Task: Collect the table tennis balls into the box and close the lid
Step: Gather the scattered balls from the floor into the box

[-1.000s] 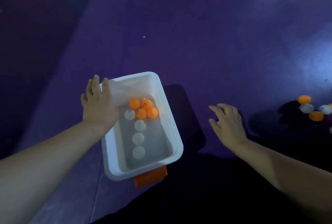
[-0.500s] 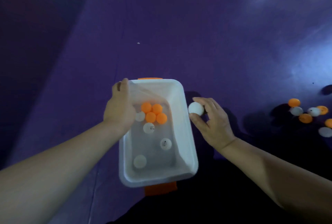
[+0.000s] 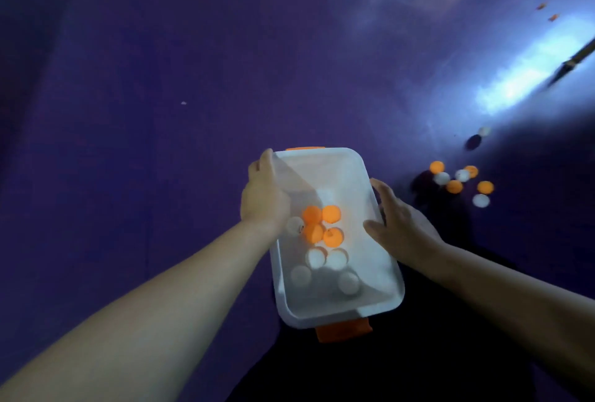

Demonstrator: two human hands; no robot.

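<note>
Currently: box (image 3: pixel 335 173) mid-frame, lidless, part-filled with balls (image 3: pixel 331 213).
Left hand (image 3: pixel 262 198) grips its left rim; right hand (image 3: pixel 402 224) lies against the right rim, clasp unclear. Risk: tilting spills contents; nudged loose balls (image 3: pixel 454 186) at right could scatter.

Box (image 3: pixel 338 176) looks like smooth, milky see-through plastic, balls (image 3: pixel 331 213) inside matt plastic. Purple floor (image 3: pixel 225 63) has a soft sheen around 2 o'clock.
</note>
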